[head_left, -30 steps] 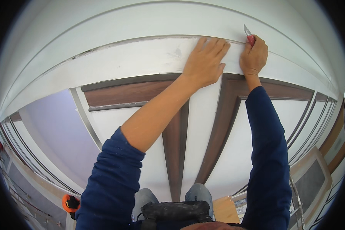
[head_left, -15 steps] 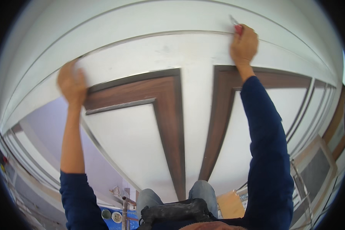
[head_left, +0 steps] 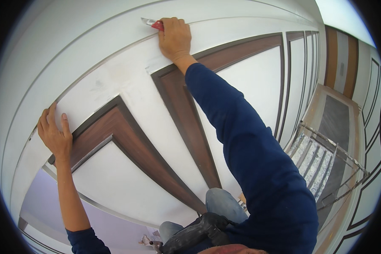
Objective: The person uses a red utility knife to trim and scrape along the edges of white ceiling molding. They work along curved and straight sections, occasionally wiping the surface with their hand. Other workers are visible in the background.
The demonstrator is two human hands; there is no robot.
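The white band of the wall panel lies bare between the left hand and the right hand; passage along it is unobstructed. The right hand is closed on a red-handled knife at the band's upper edge, beside a thin groove. The brown trim frames below sit nearly flush and block nothing. The raised blue sleeve bars the way to the panels at right. A metal scaffold rail stands lower right, well apart from both hands.
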